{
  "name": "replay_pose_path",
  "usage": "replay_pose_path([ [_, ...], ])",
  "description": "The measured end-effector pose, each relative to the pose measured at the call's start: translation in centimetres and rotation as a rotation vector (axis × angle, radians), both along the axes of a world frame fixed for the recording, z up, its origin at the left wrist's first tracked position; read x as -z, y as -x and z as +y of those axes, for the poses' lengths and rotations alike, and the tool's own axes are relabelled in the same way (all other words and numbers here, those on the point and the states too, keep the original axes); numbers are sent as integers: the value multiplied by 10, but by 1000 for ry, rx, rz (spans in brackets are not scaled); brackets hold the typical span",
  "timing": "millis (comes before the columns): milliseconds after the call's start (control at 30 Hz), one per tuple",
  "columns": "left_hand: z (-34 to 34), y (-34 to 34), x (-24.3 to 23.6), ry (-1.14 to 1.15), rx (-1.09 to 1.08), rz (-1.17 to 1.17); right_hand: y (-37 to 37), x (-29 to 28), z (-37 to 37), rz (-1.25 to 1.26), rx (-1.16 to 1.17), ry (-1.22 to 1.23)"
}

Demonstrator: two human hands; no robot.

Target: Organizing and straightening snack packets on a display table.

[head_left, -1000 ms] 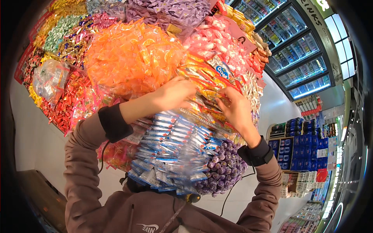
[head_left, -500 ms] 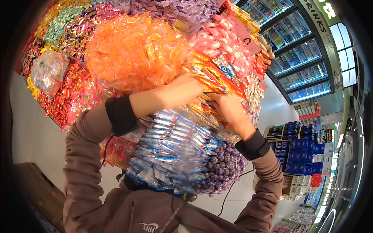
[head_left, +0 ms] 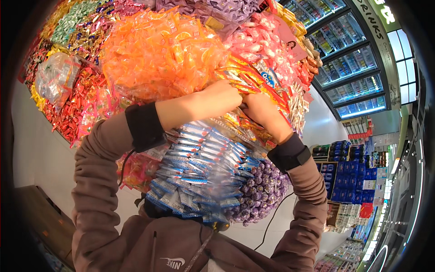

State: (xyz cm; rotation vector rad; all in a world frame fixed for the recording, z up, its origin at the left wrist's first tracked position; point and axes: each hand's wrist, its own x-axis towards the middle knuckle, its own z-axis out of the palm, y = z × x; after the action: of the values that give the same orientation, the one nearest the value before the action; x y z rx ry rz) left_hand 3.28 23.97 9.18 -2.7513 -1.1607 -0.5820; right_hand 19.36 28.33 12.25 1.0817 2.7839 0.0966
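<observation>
My left hand point(head_left: 224, 97) and my right hand point(head_left: 263, 112) meet over a section of red-and-yellow snack packets point(head_left: 242, 73) in a large sweets display. Both have their fingers curled in, knuckles up, almost touching each other. What sits between the fingertips is hidden by the hands. Orange-wrapped candies point(head_left: 158, 56) lie in a heap just beyond my left hand. Under my forearms, on the near side, are rows of blue-and-white packets point(head_left: 192, 165). Purple round-wrapped candies point(head_left: 262, 192) are piled below my right wrist.
Pink-wrapped candies point(head_left: 260, 43) and purple-wrapped sweets point(head_left: 208, 11) fill the far side. A clear plastic bag point(head_left: 56, 79) rests among red candies point(head_left: 84, 106) at left. Lit drinks fridges point(head_left: 349, 63) and stacked blue goods point(head_left: 355, 177) stand to the right. A dark cable point(head_left: 272, 217) hangs near my right arm.
My right hand has moved up and slightly left, closer to my left hand. My left hand has shifted slightly up and right. Both remain curled over the red-and-yellow packets.
</observation>
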Motion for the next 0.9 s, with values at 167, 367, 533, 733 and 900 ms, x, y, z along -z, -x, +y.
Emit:
replay_pose_path([
  [167,0,-2,0,68,8,-18,-11,-6,-10,64,-2,84],
  [367,-3,-4,-11,203,-55,-20,-14,-31,-31,385,79,181],
  [533,8,-3,-16,358,-32,-75,-5,-21,-70,400,-161,38],
  [733,23,-5,-28,532,-36,10,0,0,-63,156,-107,-106],
  [900,28,-7,-32,662,-110,78,6,0,-61,33,-123,-167],
])
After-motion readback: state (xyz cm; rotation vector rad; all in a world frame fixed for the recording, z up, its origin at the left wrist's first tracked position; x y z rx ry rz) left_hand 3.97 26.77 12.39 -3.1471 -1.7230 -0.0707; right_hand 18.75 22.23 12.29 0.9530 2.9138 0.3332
